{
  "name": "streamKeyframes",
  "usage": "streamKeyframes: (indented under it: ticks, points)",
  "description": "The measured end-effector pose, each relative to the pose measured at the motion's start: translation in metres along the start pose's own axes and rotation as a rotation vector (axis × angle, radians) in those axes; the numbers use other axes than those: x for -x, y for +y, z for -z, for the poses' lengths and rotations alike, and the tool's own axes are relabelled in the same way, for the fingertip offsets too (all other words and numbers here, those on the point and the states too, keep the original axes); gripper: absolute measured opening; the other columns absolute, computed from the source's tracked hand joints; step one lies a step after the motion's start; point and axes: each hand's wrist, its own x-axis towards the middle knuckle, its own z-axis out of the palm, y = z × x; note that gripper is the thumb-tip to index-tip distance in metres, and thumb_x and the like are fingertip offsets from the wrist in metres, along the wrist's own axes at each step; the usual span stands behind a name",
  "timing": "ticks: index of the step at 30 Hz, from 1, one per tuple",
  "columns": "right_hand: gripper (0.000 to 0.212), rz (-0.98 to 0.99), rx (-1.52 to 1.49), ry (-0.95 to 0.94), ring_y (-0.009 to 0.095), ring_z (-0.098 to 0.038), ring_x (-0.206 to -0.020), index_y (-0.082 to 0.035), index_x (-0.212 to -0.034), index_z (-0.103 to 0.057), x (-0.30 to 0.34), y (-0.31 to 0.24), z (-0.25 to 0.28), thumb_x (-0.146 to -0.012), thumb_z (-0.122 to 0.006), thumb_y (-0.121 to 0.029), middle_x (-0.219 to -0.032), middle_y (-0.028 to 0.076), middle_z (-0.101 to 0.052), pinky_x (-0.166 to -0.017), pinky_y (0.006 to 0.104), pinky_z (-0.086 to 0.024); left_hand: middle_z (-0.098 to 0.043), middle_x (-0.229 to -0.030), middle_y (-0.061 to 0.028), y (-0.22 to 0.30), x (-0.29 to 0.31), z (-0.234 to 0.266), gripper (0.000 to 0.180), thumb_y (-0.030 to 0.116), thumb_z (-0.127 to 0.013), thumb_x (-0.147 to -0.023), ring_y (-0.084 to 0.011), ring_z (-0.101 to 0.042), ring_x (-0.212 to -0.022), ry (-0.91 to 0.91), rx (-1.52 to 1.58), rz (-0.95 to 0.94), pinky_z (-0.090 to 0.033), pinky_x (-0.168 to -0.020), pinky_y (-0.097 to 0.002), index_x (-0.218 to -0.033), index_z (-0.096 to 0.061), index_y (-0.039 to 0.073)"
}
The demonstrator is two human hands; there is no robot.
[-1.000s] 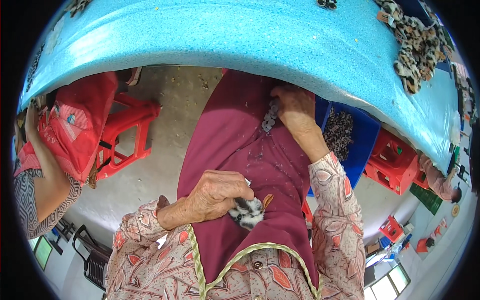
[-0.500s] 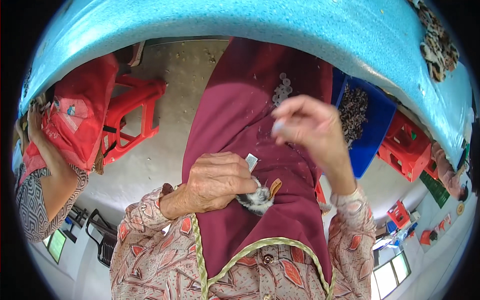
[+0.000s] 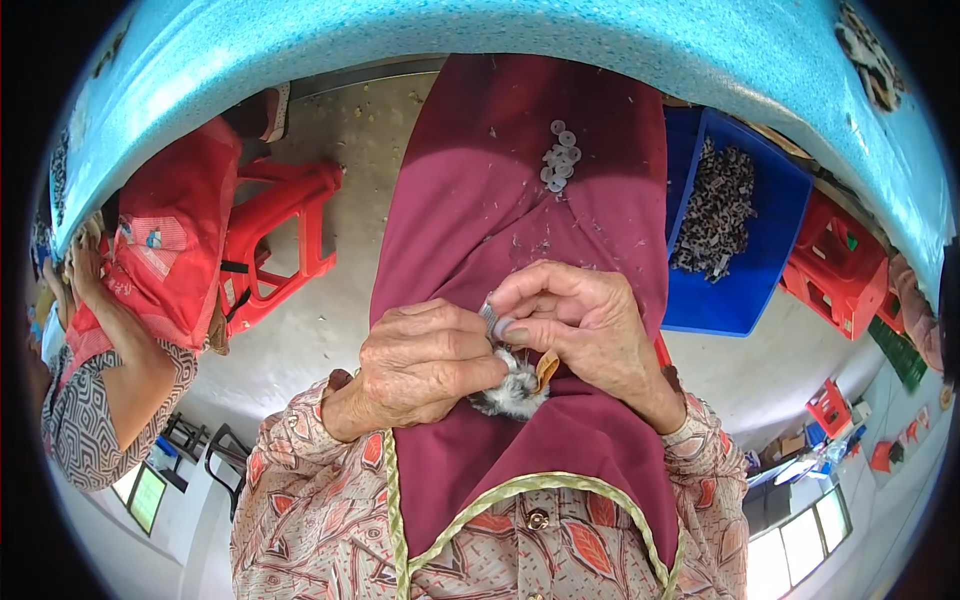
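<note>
Over my lap, my left hand (image 3: pixel 425 358) is closed round a small grey-and-white furry plush piece (image 3: pixel 515 393). A tan tag (image 3: pixel 546 369) sticks out of its right side, and a pale label (image 3: pixel 488 315) stands up between my hands. My right hand (image 3: pixel 575 325) pinches a small whitish plastic disc (image 3: pixel 505 328) between thumb and fingers, close to the top of the plush piece. Whether the disc touches the plush is hidden by my fingers. Several translucent plastic discs (image 3: pixel 561 158) lie in a loose pile farther up on my maroon apron (image 3: pixel 450 190).
A blue bin (image 3: pixel 745 290) holding many small furry pieces (image 3: pixel 715 215) stands to the right, beside a red stool (image 3: pixel 838 265). A blue-covered table (image 3: pixel 480 30) arches across the far side. At left, another person (image 3: pixel 120 370) sits near a red stool (image 3: pixel 285 240).
My right hand has come down and left from above my lap to the plush piece, bringing the disc to my left hand. The left hand stays on the plush.
</note>
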Motion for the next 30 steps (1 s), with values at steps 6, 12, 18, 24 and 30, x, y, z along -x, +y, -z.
streamKeyframes:
  ticks: [6,12,18,24,30]
  points:
    - [0.022,0.009,0.048,0.031,0.008,-0.063,-0.083,0.002,-0.106,-0.061,0.007,-0.004,-0.003,-0.084,-0.063,0.004,-0.091,0.006,-0.065,-0.073,0.0206,-0.052,-0.06,-0.07,-0.007,0.001,-0.002,0.001,0.02,-0.003,-0.066,-0.058,-0.0229,-0.061,-0.065,0.007,-0.031,0.021,-0.05,-0.056,-0.0317,-0.078,-0.066,0.002]
    - [0.024,-0.021,-0.07,0.037,0.01,-0.063,-0.088,0.002,-0.108,-0.059,0.009,0.0,0.002,-0.085,-0.063,0.004,-0.093,0.008,-0.066,-0.076,0.0217,-0.052,-0.06,-0.068,-0.0083,0.004,-0.005,0.0,0.023,-0.005,-0.063,-0.056,-0.0241,-0.061,-0.064,0.04,-0.051,0.073,-0.051,-0.057,-0.0324,-0.078,-0.066,0.0]
    - [0.023,-0.006,-0.06,0.052,0.011,-0.064,-0.087,0.002,-0.106,-0.06,0.01,0.003,0.001,-0.083,-0.064,0.005,-0.093,0.009,-0.066,-0.075,0.0221,-0.053,-0.061,-0.069,-0.01,0.001,-0.005,-0.002,0.025,-0.007,-0.061,-0.054,-0.0251,-0.062,-0.064,0.059,-0.039,0.106,-0.051,-0.059,-0.0333,-0.078,-0.066,-0.001]
    - [0.02,0.063,-0.014,0.107,0.01,-0.064,-0.085,0.002,-0.101,-0.062,0.009,0.007,-0.002,-0.082,-0.064,0.006,-0.091,0.008,-0.067,-0.074,0.022,-0.053,-0.061,-0.068,-0.0106,0.001,-0.004,-0.004,0.026,-0.008,-0.059,-0.053,-0.0255,-0.062,-0.063,0.074,-0.073,0.11,-0.052,-0.059,-0.034,-0.077,-0.065,-0.001]
    - [0.017,0.145,0.01,0.141,0.009,-0.064,-0.083,0.002,-0.098,-0.064,0.013,0.011,-0.002,-0.082,-0.061,0.008,-0.089,0.006,-0.067,-0.073,0.0216,-0.053,-0.063,-0.073,-0.0108,0.004,-0.003,-0.007,0.025,-0.011,-0.057,-0.057,-0.023,-0.063,-0.067,0.073,-0.018,0.162,-0.052,-0.06,-0.0329,-0.079,-0.065,-0.001]
